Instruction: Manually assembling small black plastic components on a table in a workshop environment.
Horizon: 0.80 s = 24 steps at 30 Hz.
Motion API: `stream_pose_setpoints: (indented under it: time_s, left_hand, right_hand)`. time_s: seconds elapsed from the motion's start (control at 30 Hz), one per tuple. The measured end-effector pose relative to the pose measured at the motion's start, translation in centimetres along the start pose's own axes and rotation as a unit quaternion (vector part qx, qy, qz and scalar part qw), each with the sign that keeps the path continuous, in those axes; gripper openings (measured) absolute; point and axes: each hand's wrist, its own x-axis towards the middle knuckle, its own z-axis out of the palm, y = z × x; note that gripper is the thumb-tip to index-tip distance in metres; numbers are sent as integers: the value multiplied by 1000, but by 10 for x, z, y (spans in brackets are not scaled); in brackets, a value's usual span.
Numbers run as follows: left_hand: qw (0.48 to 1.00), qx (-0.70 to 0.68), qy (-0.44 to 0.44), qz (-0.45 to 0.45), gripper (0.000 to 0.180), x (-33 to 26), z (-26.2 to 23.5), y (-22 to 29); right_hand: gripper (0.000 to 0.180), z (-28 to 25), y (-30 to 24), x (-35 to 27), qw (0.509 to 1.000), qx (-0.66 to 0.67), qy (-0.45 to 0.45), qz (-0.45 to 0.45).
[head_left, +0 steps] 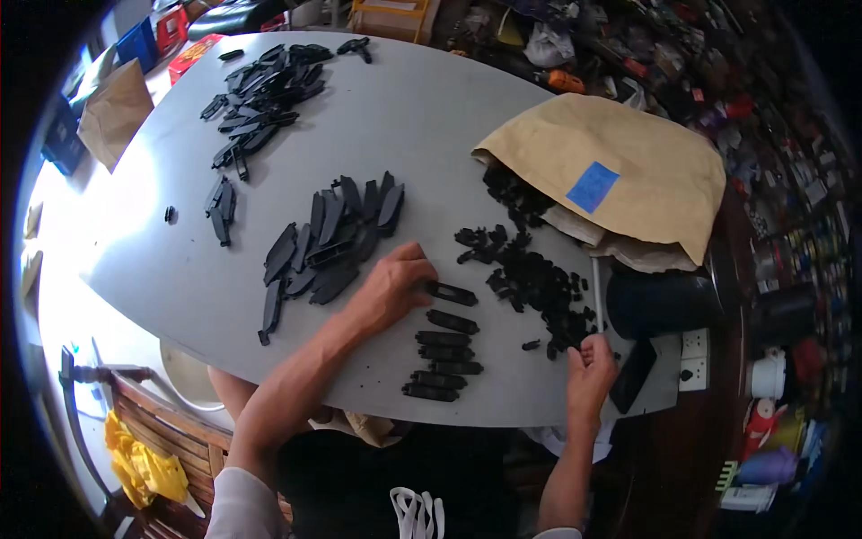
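My left hand grips the left end of a long black plastic part just above the grey table. That part has a slot-like opening in it. Below it, several similar black plastic parts lie side by side in a column. My right hand is at the lower edge of a heap of small black pieces, fingers closed together; whatever they hold is too small to make out. Left of my left hand is a loose pile of long black parts.
A larger pile of black parts spreads over the far left. A brown paper bag with blue tape lies at the right, small pieces at its mouth. Near it are a dark cylindrical container and a dark flat object. A wooden chair stands lower left.
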Motion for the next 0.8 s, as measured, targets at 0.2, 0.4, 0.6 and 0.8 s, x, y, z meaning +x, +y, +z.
stream_pose_setpoints:
  time_s: [0.2, 0.4, 0.6, 0.8]
  left_hand:
    - [999, -37, 2, -24, 26, -1, 0, 3]
    - [998, -55, 24, -12, 25, 0, 5, -1]
    - [998, -54, 37, -13, 26, 0, 8, -3]
    - [998, -51, 46, -3, 26, 1, 11, -5]
  right_hand:
    - [12, 17, -93, 30, 894, 400, -194, -59]
    - [4, 52, -150, 49, 882, 362, -301, -24]
    - [6, 66, -157, 49, 901, 301, -310, -37]
    - [13, 69, -157, 58, 926, 198, -296, -124]
